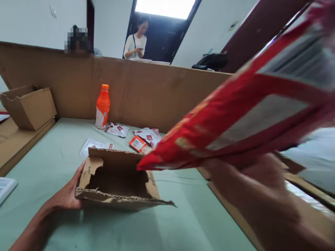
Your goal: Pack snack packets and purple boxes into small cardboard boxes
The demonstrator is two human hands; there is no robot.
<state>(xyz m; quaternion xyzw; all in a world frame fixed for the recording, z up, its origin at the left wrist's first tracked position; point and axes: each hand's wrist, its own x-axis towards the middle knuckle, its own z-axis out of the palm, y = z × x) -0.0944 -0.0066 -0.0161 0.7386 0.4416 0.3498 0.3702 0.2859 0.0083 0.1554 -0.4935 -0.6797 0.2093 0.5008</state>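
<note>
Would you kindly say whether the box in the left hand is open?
Open: the box shows its dark inside between ragged edges.

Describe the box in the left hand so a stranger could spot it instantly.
Start at the pale green tabletop, then find the left hand. It grips an open brown cardboard box by one side. Unlike the second box, at far left, this one is hand-held, with torn flaps at its mouth.

The one view looks from the wearer's head, forward and down across a green tabletop (178,226) to a far cardboard panel (146,92) and, over its top edge, a dark door (159,38). The lens sits close: a red packet (235,118) looms at near right, the open cardboard box (117,174) lying farther left.
</note>
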